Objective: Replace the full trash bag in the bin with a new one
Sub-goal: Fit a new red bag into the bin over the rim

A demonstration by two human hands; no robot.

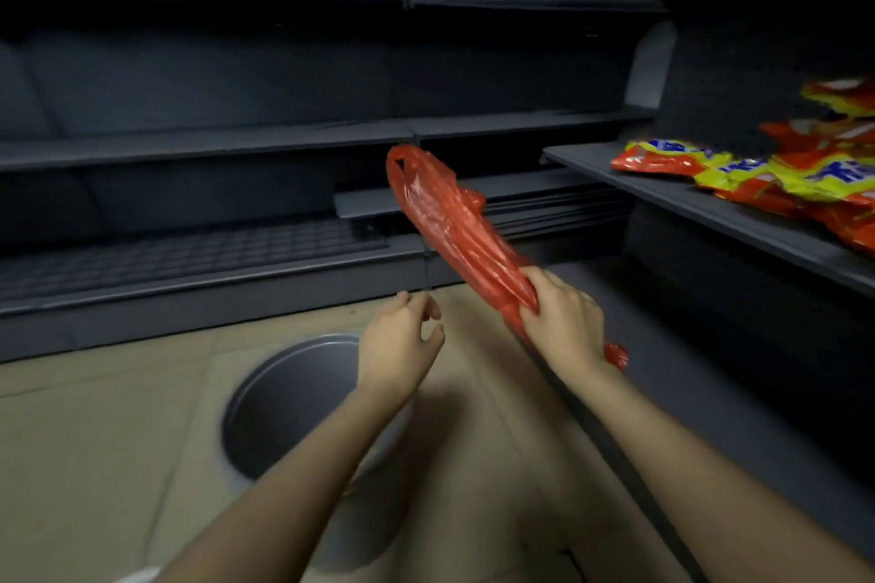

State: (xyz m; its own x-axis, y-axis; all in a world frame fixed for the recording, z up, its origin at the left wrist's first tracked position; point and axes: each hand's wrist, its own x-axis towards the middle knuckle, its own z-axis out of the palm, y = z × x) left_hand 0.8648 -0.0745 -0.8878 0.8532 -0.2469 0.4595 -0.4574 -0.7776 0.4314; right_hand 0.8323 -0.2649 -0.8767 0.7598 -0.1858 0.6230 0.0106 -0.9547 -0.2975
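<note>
**Inspector:** Two bare forearms enter from the near edge and reach away from the camera. What does each hand do?

**Technician:** The right hand grasps a crumpled, translucent red plastic bag, fingers clenched round its lower part. A small end of the bag protrudes below the wrist. The remainder extends up and to the left, ending in a loop handle at the far tip. The left hand sits just left of the bag, apart from it. Its fingers are loosely curled and hold nothing.

**Inspector:** Where is the bin?

**Technician:** A round dark grey bin stands on the floor below the left forearm, which hides part of its rim. The visible interior appears bare and dark; no liner can be made out. The bag is held in the air, beyond the bin and to its right, not touching it.

**Inspector:** Surroundings?

**Technician:** The floor is covered in tan sheet material. Dark grey shelving runs across the far side. A second dark shelf on the right carries a pile of red and yellow snack packets, well apart from both hands.
</note>
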